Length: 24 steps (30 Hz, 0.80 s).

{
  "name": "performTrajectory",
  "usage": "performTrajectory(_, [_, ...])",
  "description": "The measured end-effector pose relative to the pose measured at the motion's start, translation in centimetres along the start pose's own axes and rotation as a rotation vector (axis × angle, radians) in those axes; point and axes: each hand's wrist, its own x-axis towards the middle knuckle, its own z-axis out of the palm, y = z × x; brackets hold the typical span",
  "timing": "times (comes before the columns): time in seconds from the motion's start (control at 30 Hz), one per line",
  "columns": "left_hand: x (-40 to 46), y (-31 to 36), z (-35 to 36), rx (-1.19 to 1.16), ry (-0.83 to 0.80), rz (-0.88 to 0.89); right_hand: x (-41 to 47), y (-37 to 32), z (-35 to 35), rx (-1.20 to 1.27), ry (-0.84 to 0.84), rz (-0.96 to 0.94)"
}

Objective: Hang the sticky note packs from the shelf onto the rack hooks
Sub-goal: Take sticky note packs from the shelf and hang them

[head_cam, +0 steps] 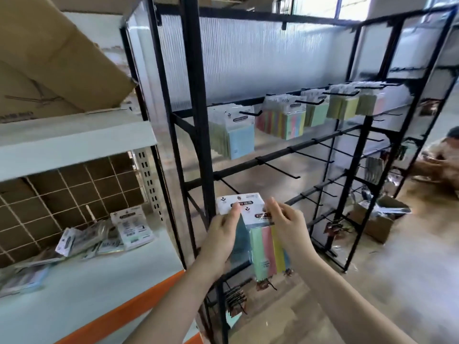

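Note:
My left hand grips a sticky note pack with a white header card and a bluish pad. My right hand pinches the header of a second sticky note pack with green, pink and yellow strips, overlapping the first. Both packs are held in front of the black rack, below its lower bar of bare hooks. The upper bar carries several hung packs. More packs lie loose on the white shelf to the left.
A cardboard box sits on the upper shelf at left. Small dark items hang on the rack's lowest hooks. An open carton lies on the floor at right, beside a seated person.

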Motion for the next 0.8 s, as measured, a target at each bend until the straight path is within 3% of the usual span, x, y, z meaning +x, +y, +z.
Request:
performTrajectory(0.1, [2.1, 1.8, 2.1, 0.037, 0.007, 0.134, 2.9, -0.4, -2.3, 0.094, 0.006, 0.009])
performTrajectory(0.33, [8.6, 5.7, 6.0, 0.028, -0.109, 0.412, 10.9, -3.7, -4.9, 0.052, -0.124, -0.238])
performTrajectory(0.57, [11.2, 9.3, 7.8, -0.04, 0.075, 0.651, 17.1, -6.5, -5.3, 0.049, -0.298, -0.341])
performTrajectory(0.8, [14.3, 11.7, 7.8, -0.117, 0.227, 0.697, 20.7, -7.3, -3.6, 0.096, -0.326, -0.508])
